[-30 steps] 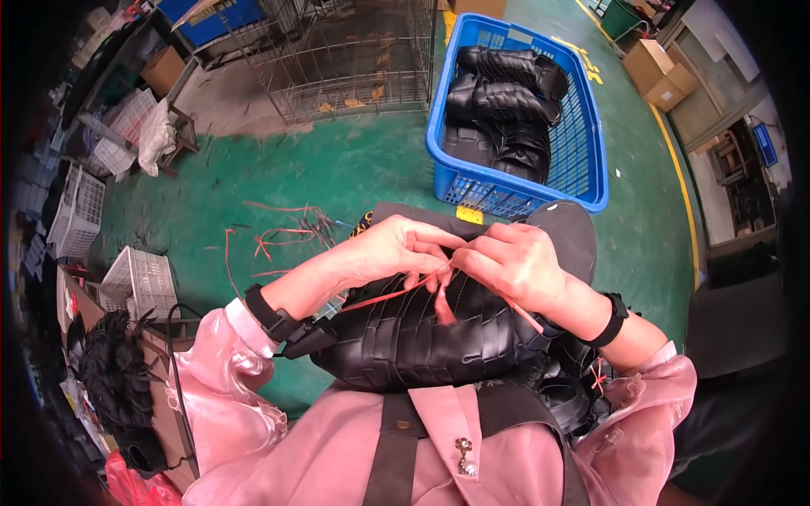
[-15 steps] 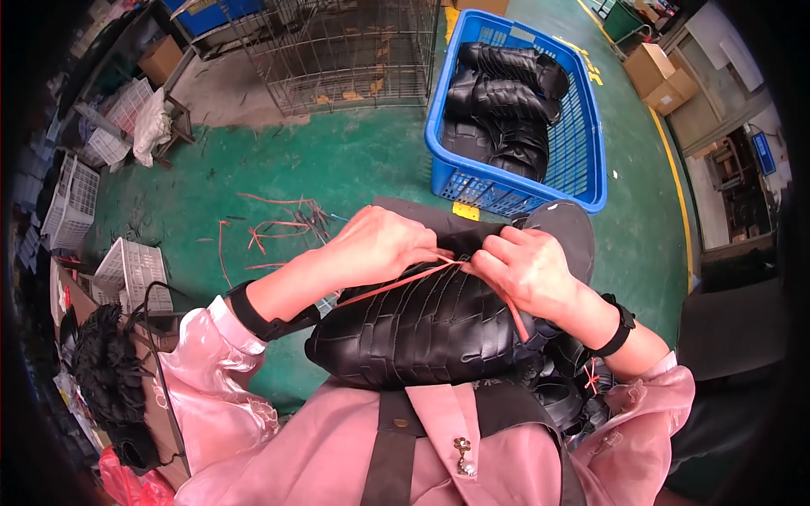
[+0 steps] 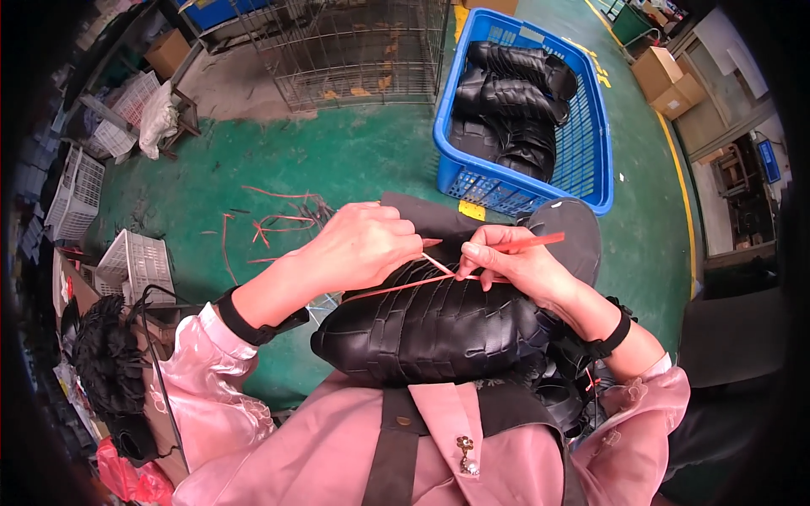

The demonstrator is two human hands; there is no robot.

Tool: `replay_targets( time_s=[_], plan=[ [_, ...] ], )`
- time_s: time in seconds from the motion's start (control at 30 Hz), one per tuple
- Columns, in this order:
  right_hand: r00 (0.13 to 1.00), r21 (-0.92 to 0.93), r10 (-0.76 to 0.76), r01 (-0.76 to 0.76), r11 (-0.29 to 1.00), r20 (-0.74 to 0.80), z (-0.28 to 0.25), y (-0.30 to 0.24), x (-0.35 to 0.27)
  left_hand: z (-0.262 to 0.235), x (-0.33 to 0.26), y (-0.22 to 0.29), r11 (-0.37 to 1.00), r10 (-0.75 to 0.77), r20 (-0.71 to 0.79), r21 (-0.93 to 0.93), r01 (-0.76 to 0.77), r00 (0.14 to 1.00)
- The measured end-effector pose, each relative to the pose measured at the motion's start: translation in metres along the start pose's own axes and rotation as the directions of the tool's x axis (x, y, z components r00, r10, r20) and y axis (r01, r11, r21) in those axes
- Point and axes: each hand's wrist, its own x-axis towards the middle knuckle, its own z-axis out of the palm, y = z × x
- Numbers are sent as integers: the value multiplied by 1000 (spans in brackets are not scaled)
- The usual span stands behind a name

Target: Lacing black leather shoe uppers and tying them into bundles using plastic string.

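Nearest, on the lap against a shiny pink blouse (image 3: 337,447): a rounded black cushion of woven leather-like strips (image 3: 430,329), lying crosswise. Just above its upper edge, both hands close together. Left hand (image 3: 359,247) curled shut, fingertips pinching a thin red strip (image 3: 396,287) running slantwise over the cushion's top toward the left. Right hand (image 3: 515,266) likewise closed, thumb and forefinger clamped on another stretch of the same red strip, its free end (image 3: 531,243) poking out to the right past the fingers. Black bands around both wrists.

Beyond the hands, a dark flat panel (image 3: 439,221) jutting from behind the cushion, with a small yellow tag at its far edge. Left of that, on the green painted floor (image 3: 337,160), a loose scatter of red strip offcuts (image 3: 283,219).

Farther off, right of centre on the floor: a blue plastic crate (image 3: 591,135) holding several more black woven cushions (image 3: 510,93). At the floor's left edge, white plastic baskets (image 3: 135,266); at the far edge, a wire mesh cage (image 3: 363,46) and, toward the far right corner, brown cardboard boxes (image 3: 671,80).
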Motion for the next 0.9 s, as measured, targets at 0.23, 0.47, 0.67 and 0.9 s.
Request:
replay_targets(
  time_s=[0.23,0.47,0.67,0.9],
  plan=[
    [995,25,92,-93,995,44,0,10,7,-16,14,19,958,222,-211,227,-173,952],
    [990,-61,137,-135,989,26,0,8,-3,-11,15,18,946,237,-165,266,-188,957],
    [994,-188,106,-102,977,10,-5,8,-20,-10,-23,15,974,152,88,157,-164,985],
    [994,-122,102,-106,987,-40,2,3,0,-23,18,14,952,235,-231,252,-176,944]
  ],
)
